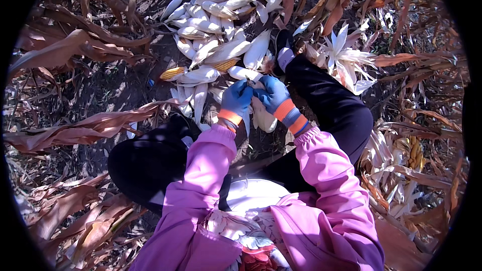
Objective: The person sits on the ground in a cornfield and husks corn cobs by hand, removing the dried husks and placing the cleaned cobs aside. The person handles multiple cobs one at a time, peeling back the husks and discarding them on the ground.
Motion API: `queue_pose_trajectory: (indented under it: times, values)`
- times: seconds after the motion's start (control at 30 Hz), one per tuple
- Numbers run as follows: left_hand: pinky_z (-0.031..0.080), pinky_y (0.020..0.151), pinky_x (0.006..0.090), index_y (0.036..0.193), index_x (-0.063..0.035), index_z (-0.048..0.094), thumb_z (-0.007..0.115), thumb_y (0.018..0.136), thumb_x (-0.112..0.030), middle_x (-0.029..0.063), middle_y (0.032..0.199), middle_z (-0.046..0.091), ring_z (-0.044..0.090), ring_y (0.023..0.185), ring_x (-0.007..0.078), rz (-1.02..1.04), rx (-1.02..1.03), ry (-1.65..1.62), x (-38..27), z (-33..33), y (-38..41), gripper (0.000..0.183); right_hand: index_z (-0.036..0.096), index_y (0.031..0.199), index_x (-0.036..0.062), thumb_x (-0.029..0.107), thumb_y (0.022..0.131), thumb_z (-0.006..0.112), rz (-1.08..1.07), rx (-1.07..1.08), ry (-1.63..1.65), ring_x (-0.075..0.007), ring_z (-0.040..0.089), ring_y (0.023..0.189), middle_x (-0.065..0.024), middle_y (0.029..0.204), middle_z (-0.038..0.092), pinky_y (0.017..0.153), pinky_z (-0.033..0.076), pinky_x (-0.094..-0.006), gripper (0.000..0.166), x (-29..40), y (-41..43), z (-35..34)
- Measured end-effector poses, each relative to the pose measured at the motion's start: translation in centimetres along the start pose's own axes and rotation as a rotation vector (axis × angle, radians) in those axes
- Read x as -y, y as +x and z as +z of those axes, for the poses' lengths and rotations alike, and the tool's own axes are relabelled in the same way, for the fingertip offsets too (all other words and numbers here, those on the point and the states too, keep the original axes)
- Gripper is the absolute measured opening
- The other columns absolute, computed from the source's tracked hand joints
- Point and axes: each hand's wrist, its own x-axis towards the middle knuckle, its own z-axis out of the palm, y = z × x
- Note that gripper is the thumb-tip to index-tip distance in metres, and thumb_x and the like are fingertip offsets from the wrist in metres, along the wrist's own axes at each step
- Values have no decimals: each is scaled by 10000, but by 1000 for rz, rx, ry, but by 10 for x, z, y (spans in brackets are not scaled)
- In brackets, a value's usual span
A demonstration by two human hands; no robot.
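My left hand [236,98] and my right hand [273,93], both in blue knitted gloves with orange cuffs, meet in front of me. Their fingertips pinch the tip of a pale-husked ear of corn [264,116], whose body hangs below them towards me. The fingers partly hide the pinched end. Just beyond the hands lies another ear in white husk [243,72]. Farther out spreads a heap of husked-over ears [203,26]. Two ears show bare yellow kernels, one at the heap's left edge [173,73] and one in its near part [226,64].
My bent legs in dark trousers [331,94] flank the work area. Opened, stripped husks [340,58] lie beyond my right leg. Yellow ears [416,153] rest among husks at the right. Dry corn stalks and leaves [94,124] reach in from both sides over bare soil.
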Motion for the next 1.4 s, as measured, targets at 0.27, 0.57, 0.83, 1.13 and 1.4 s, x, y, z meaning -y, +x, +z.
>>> queue_pose_trajectory:
  times: [0.27, 0.57, 0.83, 1.13, 1.4]
  values:
    - [434, 603, 235, 854, -4, 586, 502, 782, -77, 26, 761, 590, 527, 668, 85, -153, -61, -291, 28, -7, 2, 132, 541, 896, -15, 91, 693, 607, 59, 102, -94, -338, 529, 702, -181, 789, 544, 657, 435, -349, 239, 2, -6, 8]
    - [432, 653, 195, 959, 1, 574, 560, 797, -75, 22, 822, 591, 537, 736, 74, -140, 123, -306, -3, -16, 4, 179, 512, 871, -8, 115, 729, 629, 155, -9, 473, -76, 438, 684, -17, 731, 515, 613, 406, -238, 221, -28, -6, 6]
    - [426, 555, 218, 851, -14, 608, 619, 704, -94, 27, 669, 574, 511, 592, 75, 206, -108, 280, -1, -8, 2, 168, 526, 900, -2, 116, 715, 647, 3, -99, 133, -118, 473, 676, -58, 746, 535, 635, 420, -262, 251, -22, -6, 11]
    - [431, 536, 268, 791, -20, 598, 574, 684, -119, 93, 642, 565, 529, 552, 154, 124, -107, 166, 13, -7, 4, 148, 529, 940, -14, 119, 715, 624, -36, -22, 189, -203, 507, 646, -132, 756, 563, 604, 434, -315, 278, -21, -10, 18]
    - [458, 635, 226, 920, -17, 564, 521, 791, -74, 47, 838, 588, 551, 716, 112, -159, -32, -390, 39, -27, 8, 148, 496, 1019, -17, 132, 746, 643, 257, 318, 363, -112, 431, 752, -24, 805, 473, 671, 400, -254, 344, -15, -17, 7]
